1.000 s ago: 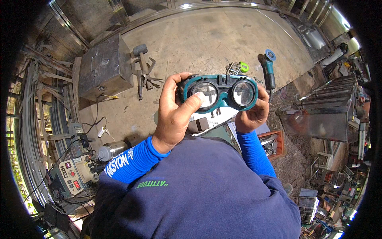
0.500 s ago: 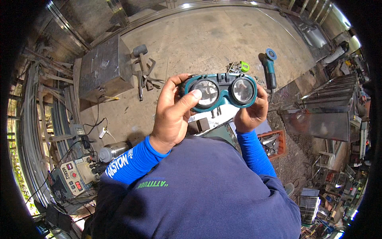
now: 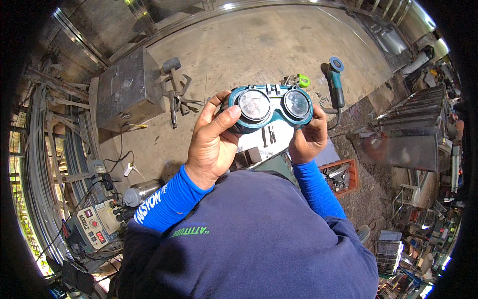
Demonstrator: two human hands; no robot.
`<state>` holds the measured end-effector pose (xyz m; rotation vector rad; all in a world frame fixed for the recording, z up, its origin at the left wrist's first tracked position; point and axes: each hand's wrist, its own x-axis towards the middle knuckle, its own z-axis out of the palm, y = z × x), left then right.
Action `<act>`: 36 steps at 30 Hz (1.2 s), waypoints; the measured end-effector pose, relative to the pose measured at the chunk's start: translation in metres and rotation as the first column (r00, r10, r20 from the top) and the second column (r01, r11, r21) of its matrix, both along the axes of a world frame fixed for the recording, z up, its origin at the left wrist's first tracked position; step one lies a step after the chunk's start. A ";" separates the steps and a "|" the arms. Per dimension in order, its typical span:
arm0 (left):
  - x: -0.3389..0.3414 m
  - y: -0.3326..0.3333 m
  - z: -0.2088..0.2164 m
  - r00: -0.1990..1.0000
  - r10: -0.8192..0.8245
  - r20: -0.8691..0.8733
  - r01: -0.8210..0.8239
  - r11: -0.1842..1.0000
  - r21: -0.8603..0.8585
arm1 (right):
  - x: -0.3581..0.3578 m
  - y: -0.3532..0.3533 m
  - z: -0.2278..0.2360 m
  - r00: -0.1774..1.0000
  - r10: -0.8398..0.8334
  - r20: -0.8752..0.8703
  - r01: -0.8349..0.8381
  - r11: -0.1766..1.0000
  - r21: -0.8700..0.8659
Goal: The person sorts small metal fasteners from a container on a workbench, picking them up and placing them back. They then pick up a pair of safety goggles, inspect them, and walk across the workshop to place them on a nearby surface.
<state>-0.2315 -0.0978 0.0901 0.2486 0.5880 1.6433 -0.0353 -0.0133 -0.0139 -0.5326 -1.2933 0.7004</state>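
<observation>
A pair of teal welding goggles (image 3: 275,121) with two round lenses is held up in front of my chest, above the workbench. My left hand (image 3: 213,137) grips the left end, its thumb along the rim beside the left lens and its fingers behind. At the right end, my right hand (image 3: 309,138) is closed on the frame, its fingers partly hidden. Below the goggles, a white sheet (image 3: 255,143) bears a few small dark metal pieces (image 3: 269,135). A dark block (image 3: 247,157) lies near the bench's front edge.
A metal box (image 3: 130,92) stands at the left, beside a mallet (image 3: 172,65) and clamps (image 3: 180,99). An angle grinder (image 3: 336,84) and a green tape measure (image 3: 302,80) lie beyond the goggles. An orange crate (image 3: 352,175) of metal pieces sits right; a power unit (image 3: 95,224) stands lower left.
The goggles have shifted slightly left and tilted, so the lenses look paler. My left thumb has moved off the left lens to its edge.
</observation>
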 end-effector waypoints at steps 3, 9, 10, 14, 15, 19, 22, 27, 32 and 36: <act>0.000 0.000 -0.002 0.997 -0.014 -0.079 0.016 1.000 0.025 | 0.000 0.001 -0.001 1.000 -0.013 0.024 0.013 1.000 0.005; 0.000 -0.001 -0.005 0.997 -0.027 -0.068 0.031 0.998 0.051 | 0.002 -0.001 -0.001 0.999 -0.035 0.035 0.036 0.999 -0.012; 0.000 0.000 -0.005 0.997 -0.028 -0.072 0.032 0.998 0.053 | 0.002 -0.001 -0.001 0.998 -0.040 0.042 0.041 0.999 -0.015; 0.000 0.000 -0.005 0.997 -0.033 -0.065 0.037 0.997 0.068 | 0.004 -0.001 -0.001 0.996 -0.065 0.056 0.066 0.998 -0.001; 0.001 0.000 -0.005 0.997 -0.034 -0.063 0.038 0.997 0.070 | 0.005 -0.001 -0.001 0.997 -0.057 0.052 0.057 0.998 -0.004; 0.002 0.001 -0.009 0.999 -0.051 -0.004 0.052 0.998 0.030 | 0.009 -0.001 -0.001 0.998 -0.045 0.034 0.045 0.999 0.004; 0.005 0.003 -0.018 0.998 -0.068 -0.012 0.068 0.997 0.020 | 0.013 -0.002 -0.003 1.000 -0.019 0.009 0.019 0.997 -0.071; 0.013 0.007 -0.044 0.987 -0.142 -0.072 0.143 0.990 0.005 | 0.026 -0.003 -0.013 0.987 0.109 -0.116 -0.129 0.974 -0.184; 0.025 0.009 -0.072 0.958 -0.254 -0.135 0.246 0.967 -0.073 | 0.058 -0.028 -0.023 0.955 0.263 -0.136 -0.296 0.837 -0.461; 0.039 0.014 -0.087 0.913 -0.382 -0.143 0.380 0.924 -0.040 | 0.091 -0.048 -0.016 0.954 0.247 0.171 -0.121 0.836 -0.534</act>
